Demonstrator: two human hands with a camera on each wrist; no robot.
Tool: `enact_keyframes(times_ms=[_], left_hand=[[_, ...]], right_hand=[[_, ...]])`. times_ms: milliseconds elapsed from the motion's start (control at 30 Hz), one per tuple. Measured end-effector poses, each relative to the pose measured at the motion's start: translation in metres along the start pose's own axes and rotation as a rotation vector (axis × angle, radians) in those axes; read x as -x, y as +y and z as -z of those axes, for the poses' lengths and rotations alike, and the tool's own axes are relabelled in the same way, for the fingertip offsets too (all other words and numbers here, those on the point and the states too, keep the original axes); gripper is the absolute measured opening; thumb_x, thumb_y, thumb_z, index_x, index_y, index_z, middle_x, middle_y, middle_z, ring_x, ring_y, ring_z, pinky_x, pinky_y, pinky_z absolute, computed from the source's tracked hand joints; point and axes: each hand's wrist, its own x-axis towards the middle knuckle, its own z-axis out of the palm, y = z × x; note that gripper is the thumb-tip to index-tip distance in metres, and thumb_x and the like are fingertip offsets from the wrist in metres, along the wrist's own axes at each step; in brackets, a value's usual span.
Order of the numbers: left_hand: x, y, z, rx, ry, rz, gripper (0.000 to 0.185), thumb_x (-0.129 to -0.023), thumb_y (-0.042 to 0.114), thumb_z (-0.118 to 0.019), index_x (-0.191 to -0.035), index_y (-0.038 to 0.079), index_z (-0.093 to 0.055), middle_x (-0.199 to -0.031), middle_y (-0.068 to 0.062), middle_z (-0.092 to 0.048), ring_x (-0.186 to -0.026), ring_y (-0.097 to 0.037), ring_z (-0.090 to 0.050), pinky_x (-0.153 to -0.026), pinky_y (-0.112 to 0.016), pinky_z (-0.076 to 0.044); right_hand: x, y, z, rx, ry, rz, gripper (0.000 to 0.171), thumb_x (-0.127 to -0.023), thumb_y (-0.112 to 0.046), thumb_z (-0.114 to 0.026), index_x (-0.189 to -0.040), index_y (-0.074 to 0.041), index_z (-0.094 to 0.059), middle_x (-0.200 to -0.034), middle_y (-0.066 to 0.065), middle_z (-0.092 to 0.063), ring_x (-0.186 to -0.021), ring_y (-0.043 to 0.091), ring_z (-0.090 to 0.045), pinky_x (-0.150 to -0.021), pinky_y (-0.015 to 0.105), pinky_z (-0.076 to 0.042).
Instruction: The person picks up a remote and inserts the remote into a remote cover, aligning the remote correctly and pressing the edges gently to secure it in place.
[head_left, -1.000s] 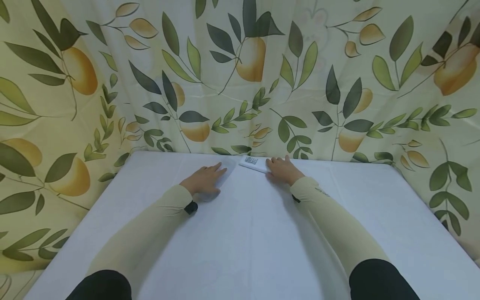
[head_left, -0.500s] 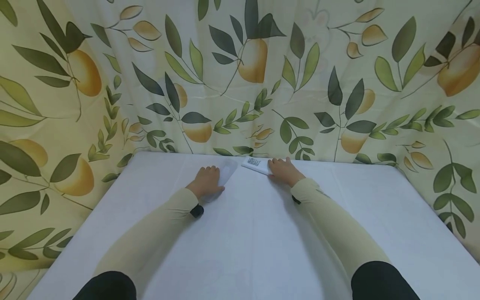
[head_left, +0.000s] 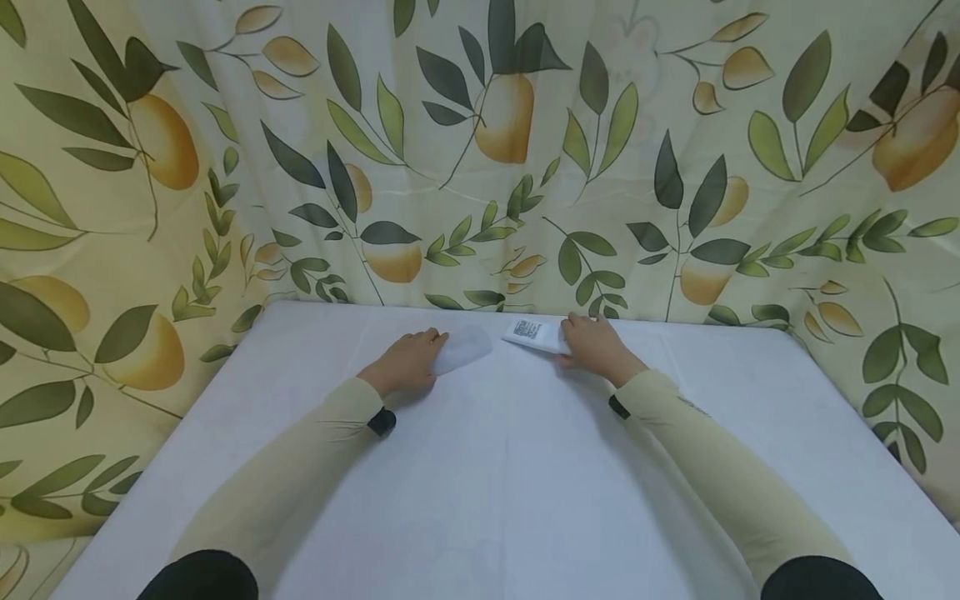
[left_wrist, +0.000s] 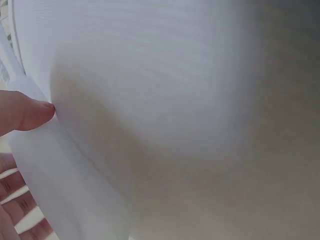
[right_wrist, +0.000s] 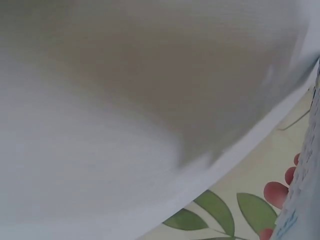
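Note:
In the head view my left hand pinches one end of a thin translucent white sheet low over the white table. The left wrist view shows my thumb on top of that sheet and fingers under it. My right hand grips a small white packet with a printed barcode label, near the table's far edge. The right wrist view shows fingertips curled behind the packet's edge. A gap lies between sheet and packet.
A curtain printed with leaves and orange fruit hangs right behind the table's far edge and wraps round the left and right sides. Both of my forearms, in pale sleeves, lie over the table.
My right hand has drawn the packet to the right, away from the sheet. The left hand has stayed near its spot, its fingers now curled, and the sheet's free end sticks out further right.

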Motion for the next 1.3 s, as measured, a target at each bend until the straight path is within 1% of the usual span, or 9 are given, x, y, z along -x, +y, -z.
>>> enact_keyframes(times_ms=[167,300,467,533,767,833,933,1067,1300], left_hand=[[0.005,-0.001,0.0,-0.041,0.018,-0.07,0.065,-0.086,0.023,-0.063,-0.142,0.002,-0.035,-0.133,-0.015,-0.049,-0.119,-0.027,-0.052,-0.102,-0.042,-0.042],[0.009,0.0,0.004,-0.058,0.035,-0.122,0.066,-0.085,0.019,-0.064,-0.142,0.003,-0.036,-0.131,-0.014,-0.05,-0.117,-0.027,-0.053,-0.101,-0.041,-0.043],[0.016,0.003,0.009,-0.056,0.082,-0.206,0.066,-0.082,0.013,-0.066,-0.141,0.002,-0.037,-0.129,-0.015,-0.051,-0.113,-0.027,-0.055,-0.099,-0.04,-0.044],[0.018,0.004,0.01,-0.052,0.091,-0.22,0.066,-0.083,0.013,-0.065,-0.142,0.003,-0.036,-0.131,-0.015,-0.051,-0.113,-0.027,-0.056,-0.099,-0.038,-0.045],[0.027,0.014,0.015,0.061,0.113,-0.262,0.064,-0.086,0.013,-0.064,-0.143,0.004,-0.036,-0.132,-0.015,-0.049,-0.111,-0.025,-0.058,-0.098,-0.036,-0.046],[0.028,0.017,0.015,0.067,0.111,-0.278,0.064,-0.086,0.013,-0.064,-0.143,0.005,-0.035,-0.132,-0.014,-0.049,-0.111,-0.024,-0.058,-0.098,-0.035,-0.046],[0.03,0.023,0.013,0.059,0.097,-0.307,0.064,-0.086,0.014,-0.064,-0.143,0.005,-0.036,-0.132,-0.013,-0.049,-0.109,-0.022,-0.058,-0.097,-0.034,-0.046],[0.031,0.03,0.011,0.02,0.073,-0.344,0.065,-0.085,0.015,-0.065,-0.143,0.005,-0.036,-0.131,-0.011,-0.049,-0.108,-0.022,-0.058,-0.097,-0.034,-0.047],[0.032,0.035,0.006,-0.075,0.035,-0.331,0.069,-0.084,0.021,-0.066,-0.144,0.008,-0.034,-0.134,-0.009,-0.048,-0.113,-0.021,-0.056,-0.1,-0.034,-0.044]], right_hand=[[0.017,0.004,-0.001,0.049,0.091,0.014,0.054,-0.075,-0.038,-0.072,-0.103,0.005,-0.056,-0.095,0.017,-0.057,-0.087,0.032,-0.06,-0.083,0.055,-0.047],[0.031,0.006,-0.001,0.092,0.181,0.035,0.054,-0.073,-0.038,-0.073,-0.101,0.004,-0.055,-0.093,0.016,-0.057,-0.083,0.031,-0.06,-0.076,0.051,-0.047],[0.047,0.007,0.007,0.13,0.292,0.061,0.057,-0.07,-0.037,-0.075,-0.104,0.004,-0.055,-0.096,0.017,-0.059,-0.088,0.032,-0.062,-0.077,0.051,-0.048],[0.051,0.006,0.011,0.138,0.344,0.072,0.058,-0.069,-0.037,-0.076,-0.106,0.004,-0.055,-0.098,0.018,-0.06,-0.09,0.033,-0.062,-0.079,0.052,-0.049],[0.064,0.001,0.024,0.148,0.53,0.144,0.064,-0.065,-0.034,-0.081,-0.11,0.004,-0.054,-0.101,0.02,-0.06,-0.09,0.034,-0.063,-0.078,0.051,-0.05],[0.067,-0.002,0.028,0.141,0.571,0.166,0.066,-0.064,-0.032,-0.083,-0.11,0.004,-0.054,-0.101,0.019,-0.06,-0.089,0.034,-0.062,-0.078,0.051,-0.05],[0.072,-0.009,0.034,0.119,0.609,0.206,0.067,-0.062,-0.031,-0.085,-0.111,0.002,-0.054,-0.101,0.019,-0.06,-0.089,0.034,-0.062,-0.079,0.051,-0.05],[0.075,-0.02,0.035,0.114,0.618,0.259,0.066,-0.061,-0.031,-0.086,-0.111,-0.001,-0.055,-0.101,0.016,-0.061,-0.089,0.032,-0.062,-0.081,0.052,-0.051],[0.078,-0.033,0.028,0.128,0.634,0.369,0.065,-0.058,-0.032,-0.087,-0.109,-0.003,-0.06,-0.098,0.012,-0.064,-0.087,0.027,-0.063,-0.08,0.05,-0.052]])
